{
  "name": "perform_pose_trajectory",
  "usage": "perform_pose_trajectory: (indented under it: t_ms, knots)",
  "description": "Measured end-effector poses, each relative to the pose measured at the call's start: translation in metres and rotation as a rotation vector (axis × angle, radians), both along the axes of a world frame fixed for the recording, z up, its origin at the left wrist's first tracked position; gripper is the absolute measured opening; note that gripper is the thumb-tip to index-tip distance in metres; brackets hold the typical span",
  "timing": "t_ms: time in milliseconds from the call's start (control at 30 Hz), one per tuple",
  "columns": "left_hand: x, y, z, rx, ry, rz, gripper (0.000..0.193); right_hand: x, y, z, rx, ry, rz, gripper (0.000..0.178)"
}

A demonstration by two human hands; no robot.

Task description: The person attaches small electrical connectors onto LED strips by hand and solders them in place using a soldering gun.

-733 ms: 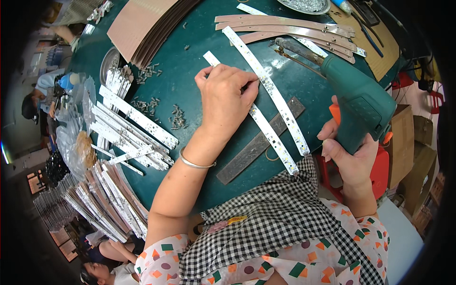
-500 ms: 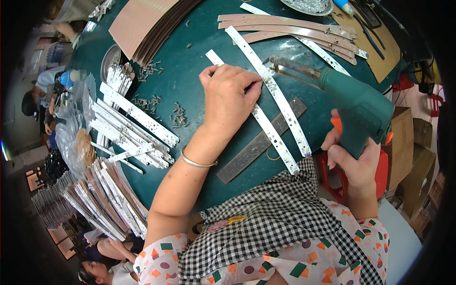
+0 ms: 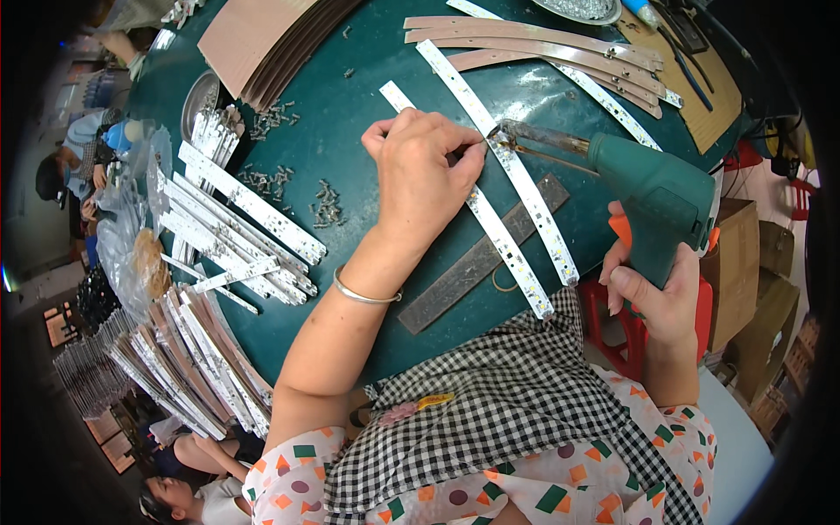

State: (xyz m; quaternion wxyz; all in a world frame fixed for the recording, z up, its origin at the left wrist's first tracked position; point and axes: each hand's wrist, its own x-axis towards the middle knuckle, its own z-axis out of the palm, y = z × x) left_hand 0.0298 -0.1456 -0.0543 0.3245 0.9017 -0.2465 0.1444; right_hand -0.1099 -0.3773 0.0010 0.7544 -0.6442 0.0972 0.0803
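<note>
My right hand [image 3: 661, 293] grips a green soldering gun [image 3: 652, 197] by its handle, with the thumb wrapped round behind the orange trigger. The gun's metal tip meets a curved white LED strip [image 3: 529, 197] on the green table. Beside that tip, my left hand [image 3: 424, 171] has thumb and index finger pinched together at the strip's left edge. Whatever lies between those fingertips is too small or hidden to make out. A second LED strip [image 3: 507, 249] passes beneath my left hand, which covers its middle. Under both strips lies a dark flat bar [image 3: 459, 284].
Piled white strips [image 3: 241, 236] and loose small metal parts [image 3: 325, 206] lie to the left. Stacked brown curved plates [image 3: 254, 44] stand at the far left. More brown strips [image 3: 560, 48] and a metal dish [image 3: 582, 9] are at the back. Other people sit at the left.
The soldering gun's tip has come down and slightly toward me, onto the strip by my left fingertips. My left hand keeps its pinch in nearly the same place.
</note>
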Motion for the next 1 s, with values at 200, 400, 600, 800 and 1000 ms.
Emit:
perform_pose_trajectory:
  t_ms: [200,400,600,800,1000]
  knots:
    - [0.0,-0.001,0.0,0.001,0.006,-0.006,0.006,-0.002,-0.002,-0.006,-0.001,0.02,-0.051,0.039]
    - [0.0,-0.001,-0.001,0.013,0.009,-0.004,0.005,-0.005,-0.004,-0.008,0.03,0.036,-0.051,0.039]
    - [-0.002,0.0,-0.001,0.003,0.037,-0.002,0.005,-0.006,-0.001,-0.007,0.016,0.034,-0.072,0.044]
    - [-0.001,-0.002,0.0,-0.005,0.02,0.001,0.005,-0.001,-0.007,-0.008,0.102,-0.117,-0.172,0.06]
    - [0.0,-0.001,0.002,0.002,0.038,0.01,0.005,0.001,-0.009,-0.015,0.029,-0.176,-0.162,0.066]
